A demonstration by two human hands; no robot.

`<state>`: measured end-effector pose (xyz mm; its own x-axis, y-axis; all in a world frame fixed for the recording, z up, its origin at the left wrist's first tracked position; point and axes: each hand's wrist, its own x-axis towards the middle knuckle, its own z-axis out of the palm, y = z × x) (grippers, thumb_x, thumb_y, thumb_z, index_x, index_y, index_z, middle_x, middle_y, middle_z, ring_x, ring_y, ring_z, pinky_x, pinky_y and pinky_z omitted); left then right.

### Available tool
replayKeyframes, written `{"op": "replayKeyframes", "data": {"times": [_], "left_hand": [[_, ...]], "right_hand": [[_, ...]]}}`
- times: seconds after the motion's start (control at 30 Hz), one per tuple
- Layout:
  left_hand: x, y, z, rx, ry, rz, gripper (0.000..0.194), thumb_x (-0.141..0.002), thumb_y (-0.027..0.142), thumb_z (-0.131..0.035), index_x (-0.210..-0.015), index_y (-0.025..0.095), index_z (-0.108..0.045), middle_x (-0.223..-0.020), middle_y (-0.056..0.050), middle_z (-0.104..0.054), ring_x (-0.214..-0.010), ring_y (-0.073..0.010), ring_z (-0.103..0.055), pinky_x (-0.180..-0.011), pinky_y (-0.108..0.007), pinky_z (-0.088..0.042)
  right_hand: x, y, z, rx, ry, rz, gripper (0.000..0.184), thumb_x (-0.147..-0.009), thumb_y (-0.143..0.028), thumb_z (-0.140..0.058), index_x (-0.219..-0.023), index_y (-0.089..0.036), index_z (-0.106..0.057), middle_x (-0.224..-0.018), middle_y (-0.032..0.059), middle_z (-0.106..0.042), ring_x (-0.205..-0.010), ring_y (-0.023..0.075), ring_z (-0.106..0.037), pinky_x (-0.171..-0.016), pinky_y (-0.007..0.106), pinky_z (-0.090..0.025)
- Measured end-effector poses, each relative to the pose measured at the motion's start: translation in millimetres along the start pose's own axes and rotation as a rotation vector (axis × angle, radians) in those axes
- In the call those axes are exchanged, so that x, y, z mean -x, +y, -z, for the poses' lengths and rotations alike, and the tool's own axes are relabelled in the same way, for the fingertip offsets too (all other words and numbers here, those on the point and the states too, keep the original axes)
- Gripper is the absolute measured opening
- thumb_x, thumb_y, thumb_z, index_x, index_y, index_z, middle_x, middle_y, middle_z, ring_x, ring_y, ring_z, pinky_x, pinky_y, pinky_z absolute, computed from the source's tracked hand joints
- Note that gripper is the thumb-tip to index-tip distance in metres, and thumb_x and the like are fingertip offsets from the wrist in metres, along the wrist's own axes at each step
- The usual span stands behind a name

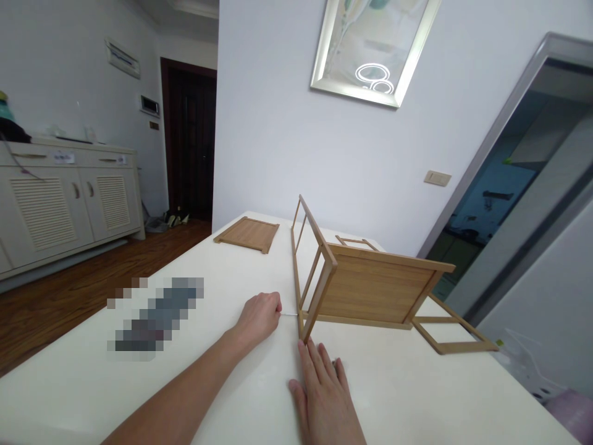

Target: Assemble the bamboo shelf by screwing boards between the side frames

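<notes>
From where I stand, a pale cabinet point(88, 216) fills the left side of the room, and on the bench point(92, 389) nearer in is something blurred past recognising. A flat wooden panel point(250, 233) lies at the far left of the bench, apart from the rest. Then comes the left hand point(259, 314), clenched round something whose grip end is hidden; a thin shaft point(290, 314) juts from it to the right, pointing crosswise at the low near corner of an upright frame point(320, 300) and seeming to meet it. That frame stands just right of the left fist, its long axis running from near to far. The right hand point(327, 402) is open and spread, palm down, just on the near side, its fingertips at the foot of that same corner. Both hands are close to the corner, the fist to its left and the open one in front. A broad board point(370, 287) reaches rightward from the frame, blocking the right side of it. Behind the board part of another frame point(365, 243) shows, and at the right a ladder-like frame point(467, 350) lies low, near the board's end; whether they touch, I cannot tell.
</notes>
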<state>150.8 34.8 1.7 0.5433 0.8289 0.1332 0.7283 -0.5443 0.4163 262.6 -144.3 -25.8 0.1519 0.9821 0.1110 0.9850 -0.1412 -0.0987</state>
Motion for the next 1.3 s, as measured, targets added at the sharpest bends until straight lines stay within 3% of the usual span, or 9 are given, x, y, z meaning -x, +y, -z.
{"op": "replayKeyframes", "data": {"times": [0.7,1.3], "left_hand": [[-11,-10,-10.9,0.189,0.053,0.114,0.015,-0.081,0.011,-0.055,-0.087,0.021,-0.064,-0.088,-0.003,-0.073,-0.085,-0.0176,-0.067,-0.073,-0.025,-0.044],[-16,-11,-20.6,0.278,0.007,0.172,0.011,-0.078,0.013,-0.059,-0.084,0.021,-0.063,-0.085,-0.002,-0.073,-0.080,-0.0161,-0.066,-0.069,-0.024,-0.043]], "right_hand": [[0,-2,4,-0.003,-0.038,-0.014,0.056,-0.099,-0.045,-0.033,-0.150,-0.020,-0.032,-0.153,0.0064,-0.031,-0.141,0.0335,-0.030,-0.111,0.061,-0.030],[0,1,-2,0.009,0.023,0.011,0.055,-0.099,-0.045,-0.035,-0.149,-0.023,-0.034,-0.151,0.0065,-0.037,-0.140,0.0334,-0.034,-0.110,0.060,-0.034]]}}
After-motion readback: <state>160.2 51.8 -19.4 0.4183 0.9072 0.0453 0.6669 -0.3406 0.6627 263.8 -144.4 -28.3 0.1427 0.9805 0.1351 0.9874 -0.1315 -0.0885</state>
